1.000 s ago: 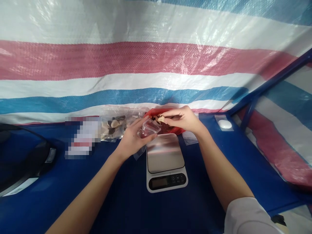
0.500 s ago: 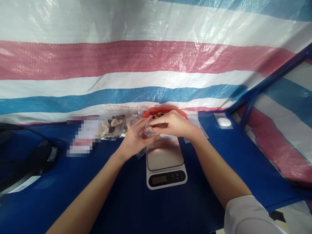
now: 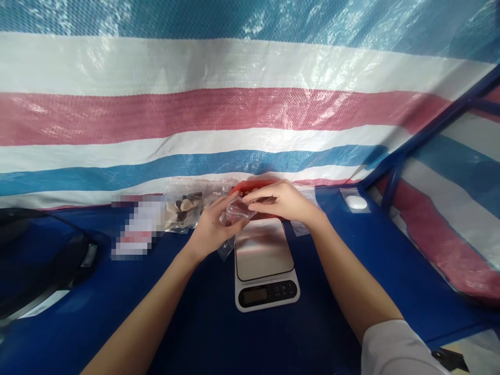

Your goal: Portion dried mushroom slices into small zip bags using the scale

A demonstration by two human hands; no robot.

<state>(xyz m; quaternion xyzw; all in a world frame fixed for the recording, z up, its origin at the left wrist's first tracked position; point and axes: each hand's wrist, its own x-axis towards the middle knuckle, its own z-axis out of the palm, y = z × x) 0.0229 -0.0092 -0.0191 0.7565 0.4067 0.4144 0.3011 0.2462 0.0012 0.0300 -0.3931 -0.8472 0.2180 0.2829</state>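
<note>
My left hand (image 3: 213, 226) is closed around a small clear plastic bag (image 3: 236, 209), thumb on the near side. My right hand (image 3: 287, 202) reaches in from the right, its thumb and fingertips drawn together at the bag's rim; they appear to pinch the film, and whether anything else is between them is hidden. Both hands are over the far end of a white kitchen scale (image 3: 265, 255), whose metal plate is bare and whose display looks dark. Behind the right hand stands a red container (image 3: 252, 185), its contents mostly covered by the hand.
Clear bags of dried slices (image 3: 183, 211) lie left of the hands. Another clear bag (image 3: 302, 226) sits under the right wrist. Farther right is a white oval object (image 3: 356, 202) on a small bag. A black strapped object (image 3: 66, 255) is at left. Striped sheeting (image 3: 234, 109) hangs behind the blue table (image 3: 328, 323).
My right hand's fingertips have drawn back slightly from inside the bag to its rim. The left hand keeps its hold. The whole view has tilted up a little.
</note>
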